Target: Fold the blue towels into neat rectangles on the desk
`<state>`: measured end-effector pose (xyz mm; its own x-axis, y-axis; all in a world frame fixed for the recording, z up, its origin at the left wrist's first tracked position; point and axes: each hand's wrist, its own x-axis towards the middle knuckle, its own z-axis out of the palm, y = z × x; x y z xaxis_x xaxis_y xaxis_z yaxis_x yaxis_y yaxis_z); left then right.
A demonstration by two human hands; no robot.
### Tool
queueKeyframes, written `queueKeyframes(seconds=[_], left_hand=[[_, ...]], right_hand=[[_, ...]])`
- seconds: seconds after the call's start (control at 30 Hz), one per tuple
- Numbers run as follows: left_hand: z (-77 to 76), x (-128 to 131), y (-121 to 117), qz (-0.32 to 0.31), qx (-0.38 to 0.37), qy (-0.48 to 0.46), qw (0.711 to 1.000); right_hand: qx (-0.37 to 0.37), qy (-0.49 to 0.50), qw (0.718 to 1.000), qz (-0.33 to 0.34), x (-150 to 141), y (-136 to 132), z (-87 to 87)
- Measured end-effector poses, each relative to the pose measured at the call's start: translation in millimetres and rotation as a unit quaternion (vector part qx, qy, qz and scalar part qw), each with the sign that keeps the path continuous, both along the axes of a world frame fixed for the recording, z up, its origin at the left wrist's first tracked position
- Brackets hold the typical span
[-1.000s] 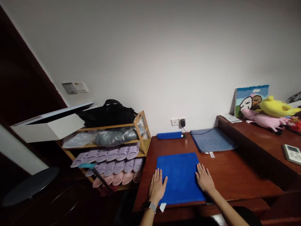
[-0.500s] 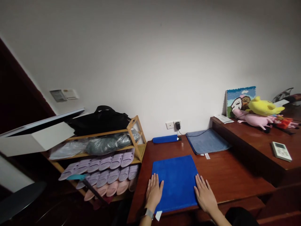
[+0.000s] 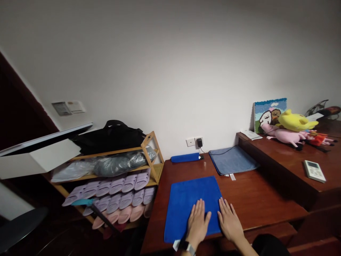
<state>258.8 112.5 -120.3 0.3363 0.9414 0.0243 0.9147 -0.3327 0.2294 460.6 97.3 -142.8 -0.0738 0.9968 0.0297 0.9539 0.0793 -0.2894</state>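
Observation:
A bright blue cloth lies flat on the reddish-brown wooden table, a white tag at its near left corner. My left hand rests palm down on the cloth, right of its middle, fingers stretched out and holding nothing. A watch is on that wrist. At the cloth's right edge my right hand lies flat, its fingers extended and slightly apart. Farther back on the table are a rolled blue cloth by the wall and a flat grey-blue cloth with white tags.
A wooden rack with several pairs of slippers and a black bag stands at left. A plugged-in charger trails a cable. The raised right surface bears plush toys and a white remote-like device.
My left hand has moved right, from the cloth's left edge onto its right half. My right hand stays at the right edge. The view has shifted slightly.

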Motion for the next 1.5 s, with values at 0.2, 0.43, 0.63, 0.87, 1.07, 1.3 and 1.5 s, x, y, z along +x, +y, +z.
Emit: queueKeyframes(seconds=[0.2, 0.43, 0.63, 0.87, 1.07, 1.3, 1.5], left_hand=[[-11.8, -132, -6, 0.191, 0.027, 0.059, 0.979], [-33.4, -155, -8, 0.199, 0.071, 0.053, 0.976], [-31.3, -154, -9, 0.195, 0.064, 0.055, 0.977], [-3.2, -137, 2, 0.212, 0.017, 0.043, 0.976], [16.5, -5, 21, 0.034, 0.045, -0.046, 0.997], [-4.4, 39, 29, -0.027, 0.024, -0.038, 0.999], [4.9, -79, 37, 0.127, 0.022, 0.029, 0.991]], right_hand=[[-0.006, 0.003, 1.000, -0.005, -1, -2, 2.0], [-0.032, 0.008, 0.999, -0.010, 0, 7, 3.5], [-0.025, -0.002, 0.999, -0.023, -6, 34, 16.4], [-0.017, -0.005, 1.000, -0.020, -6, 42, 5.0], [-0.011, -0.005, 1.000, -0.016, -5, 43, 3.9], [-0.023, -0.026, 0.999, -0.007, -4, 41, 8.9], [-0.010, -0.008, 1.000, -0.021, -6, 41, 9.8]])
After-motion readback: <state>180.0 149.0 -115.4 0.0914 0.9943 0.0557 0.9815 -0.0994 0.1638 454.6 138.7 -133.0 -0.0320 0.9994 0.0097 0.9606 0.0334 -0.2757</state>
